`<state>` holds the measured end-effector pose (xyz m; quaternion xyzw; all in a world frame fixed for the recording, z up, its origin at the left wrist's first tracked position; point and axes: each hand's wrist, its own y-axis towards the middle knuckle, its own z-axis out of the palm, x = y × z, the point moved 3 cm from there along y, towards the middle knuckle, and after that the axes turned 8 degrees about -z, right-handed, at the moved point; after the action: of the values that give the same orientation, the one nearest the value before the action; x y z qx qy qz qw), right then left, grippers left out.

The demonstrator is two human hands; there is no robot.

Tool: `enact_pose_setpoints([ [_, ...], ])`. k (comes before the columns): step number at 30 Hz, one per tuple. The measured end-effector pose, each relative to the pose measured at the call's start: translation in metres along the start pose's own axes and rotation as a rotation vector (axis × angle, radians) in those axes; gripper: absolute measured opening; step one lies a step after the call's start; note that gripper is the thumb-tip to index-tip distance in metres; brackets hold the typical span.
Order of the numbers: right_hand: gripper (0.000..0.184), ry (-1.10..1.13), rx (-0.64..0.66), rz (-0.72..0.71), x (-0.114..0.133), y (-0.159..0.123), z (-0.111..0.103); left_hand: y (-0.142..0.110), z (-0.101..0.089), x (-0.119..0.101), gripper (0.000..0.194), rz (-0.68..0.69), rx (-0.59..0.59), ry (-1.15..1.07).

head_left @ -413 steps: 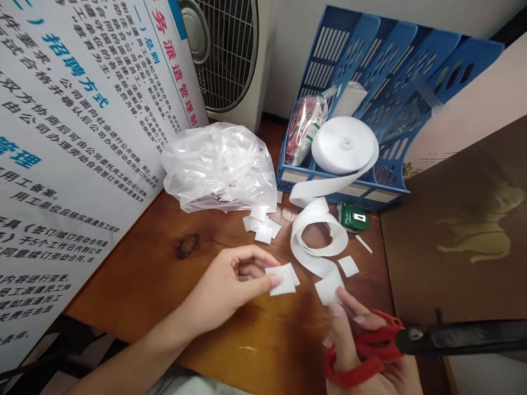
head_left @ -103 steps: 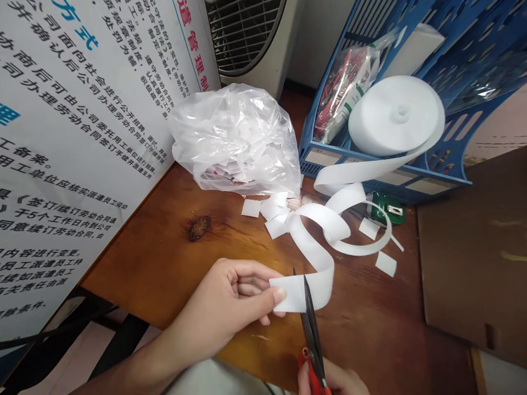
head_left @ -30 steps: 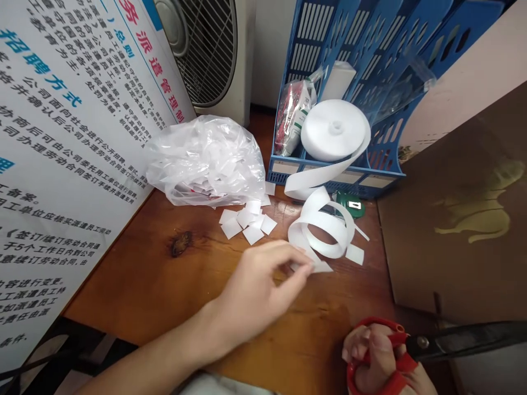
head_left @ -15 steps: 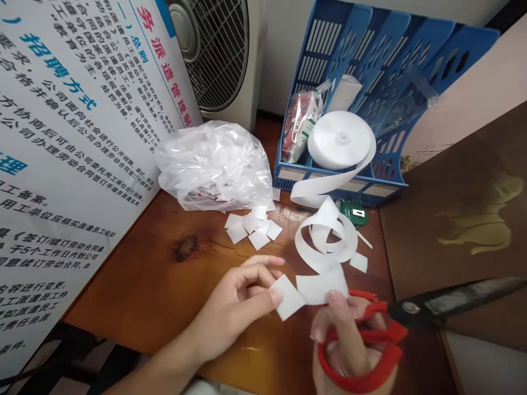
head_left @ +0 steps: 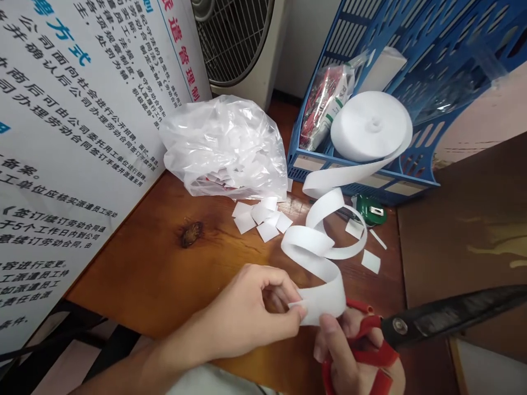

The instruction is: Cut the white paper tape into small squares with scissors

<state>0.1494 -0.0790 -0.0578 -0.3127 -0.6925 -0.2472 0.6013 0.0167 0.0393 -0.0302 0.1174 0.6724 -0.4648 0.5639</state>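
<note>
White tape runs in loose loops from a roll down to my hands. At its free end, my left hand is closed in a pinch, a small white square between thumb and fingers, laid over the tape. My right hand carries scissors by their red handles, the dark blades together and pointing right. Its thumb also presses on the tape. Several cut white squares lie on the table beyond my left hand.
A clear plastic bag of white pieces sits at the back, near a fan. The roll rests in a blue file rack. A green tape measure stands before it. A printed board borders the wooden table on the left.
My left hand has brought the small square rightward onto the tape's end, where it now overlaps. The tape loops have shifted, and the camera's view has moved slightly.
</note>
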Motion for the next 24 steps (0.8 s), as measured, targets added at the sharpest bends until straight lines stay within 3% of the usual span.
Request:
enact_pose_setpoints([
  [3, 0.052, 0.013, -0.036, 0.012, -0.004, 0.0, 0.003, 0.001, -0.001, 0.001, 0.013, 0.021, -0.034, -0.055],
  [7, 0.055, 0.137, -0.122, 0.046, 0.005, 0.0, 0.013, 0.005, 0.003, 0.006, 0.04, -0.018, 0.018, -0.322],
  [11, 0.05, 0.124, -0.073, 0.025, 0.011, -0.001, 0.016, 0.011, 0.006, 0.016, 0.025, -0.059, 0.024, -0.447],
  [15, 0.045, 0.058, 0.014, 0.002, 0.01, -0.004, 0.01, 0.012, 0.005, 0.018, 0.025, -0.057, -0.015, -0.472],
  [24, 0.046, 0.151, 0.001, -0.003, -0.001, -0.003, 0.009, 0.012, 0.006, 0.013, 0.024, -0.069, 0.01, -0.505],
])
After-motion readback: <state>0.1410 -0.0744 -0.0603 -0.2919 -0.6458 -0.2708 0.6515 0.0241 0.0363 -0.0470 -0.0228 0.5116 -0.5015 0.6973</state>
